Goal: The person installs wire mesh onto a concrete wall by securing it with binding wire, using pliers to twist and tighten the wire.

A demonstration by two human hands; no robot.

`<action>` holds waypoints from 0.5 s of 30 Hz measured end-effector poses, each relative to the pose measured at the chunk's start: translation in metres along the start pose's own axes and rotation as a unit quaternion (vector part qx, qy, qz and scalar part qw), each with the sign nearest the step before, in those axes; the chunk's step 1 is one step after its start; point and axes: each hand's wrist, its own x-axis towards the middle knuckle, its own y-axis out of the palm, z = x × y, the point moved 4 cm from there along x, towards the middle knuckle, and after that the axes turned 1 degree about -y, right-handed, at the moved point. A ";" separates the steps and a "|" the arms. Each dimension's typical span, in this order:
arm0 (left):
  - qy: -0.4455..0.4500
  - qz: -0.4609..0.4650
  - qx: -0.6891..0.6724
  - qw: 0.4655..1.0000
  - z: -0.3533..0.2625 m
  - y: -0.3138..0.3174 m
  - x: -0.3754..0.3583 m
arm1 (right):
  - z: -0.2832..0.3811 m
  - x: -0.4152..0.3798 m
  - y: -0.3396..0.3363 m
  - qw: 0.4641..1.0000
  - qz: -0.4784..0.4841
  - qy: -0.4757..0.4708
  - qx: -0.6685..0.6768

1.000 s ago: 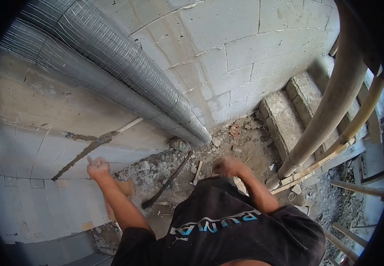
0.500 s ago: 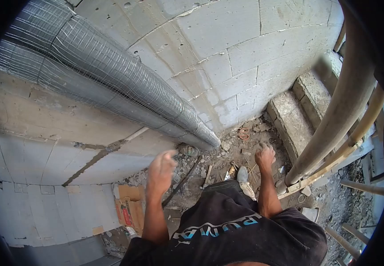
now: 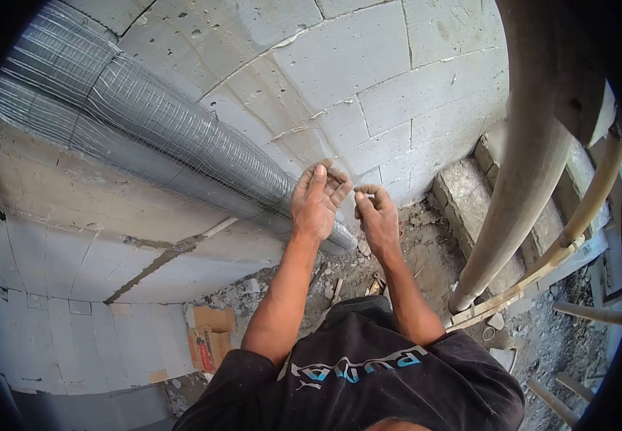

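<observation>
My left hand (image 3: 316, 202) is raised in front of the mesh rolls, palm turned inward, with its thumb up and its fingers loosely curled and apart. Close to its right, my right hand (image 3: 378, 219) pinches thumb and forefinger together, their tips near my left fingers. Whatever that pinch holds is too small to make out. Behind my left hand, a roll of silver wire mesh (image 3: 181, 118) slants down from the upper left to the ground. A second mesh roll (image 3: 131, 154) lies alongside it.
A grey block wall (image 3: 383, 79) stands ahead. Concrete steps (image 3: 465, 190) rise at right, behind a thick wooden pole (image 3: 515, 208). Rubble (image 3: 426, 244) covers the ground. A torn cardboard box (image 3: 210, 337) sits at lower left.
Both hands have moved up and forward and come together before the mesh rolls. The right hand has swung left, and its thumb and forefinger now meet in a pinch.
</observation>
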 end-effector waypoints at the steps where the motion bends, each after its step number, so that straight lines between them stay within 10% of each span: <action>1: 0.002 -0.031 -0.021 0.999 0.002 -0.003 0.009 | 0.004 0.008 0.000 1.000 -0.001 0.016 -0.022; 15: -0.007 -0.223 -0.135 0.965 -0.048 -0.022 0.113 | 0.065 0.134 0.054 0.906 -0.014 -0.247 -0.343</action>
